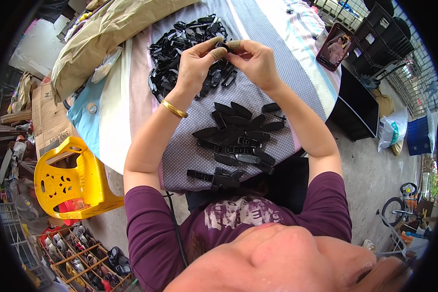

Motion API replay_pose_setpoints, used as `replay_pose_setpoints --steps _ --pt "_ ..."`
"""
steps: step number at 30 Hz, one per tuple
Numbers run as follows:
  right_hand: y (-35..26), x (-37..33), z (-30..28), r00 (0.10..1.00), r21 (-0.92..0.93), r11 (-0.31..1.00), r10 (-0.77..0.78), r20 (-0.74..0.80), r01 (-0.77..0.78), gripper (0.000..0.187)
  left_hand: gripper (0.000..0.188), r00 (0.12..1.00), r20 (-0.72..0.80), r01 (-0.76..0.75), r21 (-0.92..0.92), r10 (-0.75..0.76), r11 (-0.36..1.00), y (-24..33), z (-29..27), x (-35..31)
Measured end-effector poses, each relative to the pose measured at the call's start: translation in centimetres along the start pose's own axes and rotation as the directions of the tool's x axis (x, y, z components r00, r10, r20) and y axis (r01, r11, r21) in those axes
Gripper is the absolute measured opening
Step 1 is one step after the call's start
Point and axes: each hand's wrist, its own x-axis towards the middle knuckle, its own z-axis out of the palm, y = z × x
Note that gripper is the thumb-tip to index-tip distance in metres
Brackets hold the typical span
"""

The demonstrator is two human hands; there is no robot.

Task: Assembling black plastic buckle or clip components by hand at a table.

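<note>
My left hand and my right hand meet above the far half of the cloth-covered table. Tan covers wrap several of the fingertips. Pinched between both hands is a small black plastic piece, mostly hidden by the fingers. Beneath and behind the hands spreads a large heap of black plastic parts, narrow and buckle-like. Nearer to me, between my forearms, lies a looser group of black parts, some with pointed ends and some with slots. A few more parts rest by the near edge.
A phone stands at the table's right edge. Brown paper covers the far left, with a tape roll nearby. To the left is a yellow plastic chair; a shoe rack is below it. Black crates stand at right.
</note>
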Motion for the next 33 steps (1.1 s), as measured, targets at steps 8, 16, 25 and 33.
replay_pose_setpoints --steps 8,16,25,33 --pt "1.2 0.0 0.2 0.997 -0.170 0.983 -0.071 0.028 0.075 0.033 0.023 0.994 0.016 -0.112 0.170 0.111 0.979 1.6 0.5 -0.6" --pt "0.2 -0.9 -0.2 0.994 -0.216 0.973 -0.063 0.095 0.082 0.026 0.022 0.989 0.123 -0.088 0.098 0.076 0.991 1.0 -0.5 -0.1" --pt "3.9 2.4 -5.3 0.908 0.214 0.900 0.316 0.276 -0.379 0.035 0.043 0.959 0.269 -0.186 0.345 0.093 0.920 2.6 2.4 -1.7" --pt "6.6 1.4 -0.1 0.950 -0.595 0.742 -0.205 0.235 0.308 0.020 0.023 0.707 0.702 -0.602 0.535 0.085 0.593 -0.3 5.0 -5.2"
